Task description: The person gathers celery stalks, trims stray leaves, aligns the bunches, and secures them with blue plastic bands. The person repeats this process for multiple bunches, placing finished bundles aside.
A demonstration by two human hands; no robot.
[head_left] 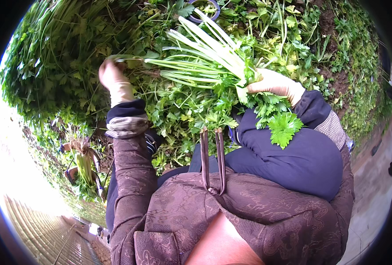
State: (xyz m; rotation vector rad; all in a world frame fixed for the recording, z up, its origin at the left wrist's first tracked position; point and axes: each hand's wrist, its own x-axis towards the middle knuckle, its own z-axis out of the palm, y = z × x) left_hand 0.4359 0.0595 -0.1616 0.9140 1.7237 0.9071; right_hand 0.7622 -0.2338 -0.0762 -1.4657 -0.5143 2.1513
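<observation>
Celery bunch [209, 62] amid leafy plants [63, 57]

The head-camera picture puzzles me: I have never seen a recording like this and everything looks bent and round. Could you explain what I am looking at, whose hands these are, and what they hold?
There is no machine here. A person wears a wide fisheye camera on the head, pointed down at their own hands, so straight lines curve toward the round rim. The arms coming up from the bottom edge, in a brown patterned jacket, are the wearer's own.

The right hand, gloved, is closed around a bunch of celery-like stalks, pale green stems with leafy tops. Some leaves hang over the dark blue knee. The left hand, also gloved, pinches the far end of a thin stalk of that bunch.

Below lies a bed of leafy green plants, with bare soil at the upper right. At the left, further off, another tied bundle of greens stands.
</observation>
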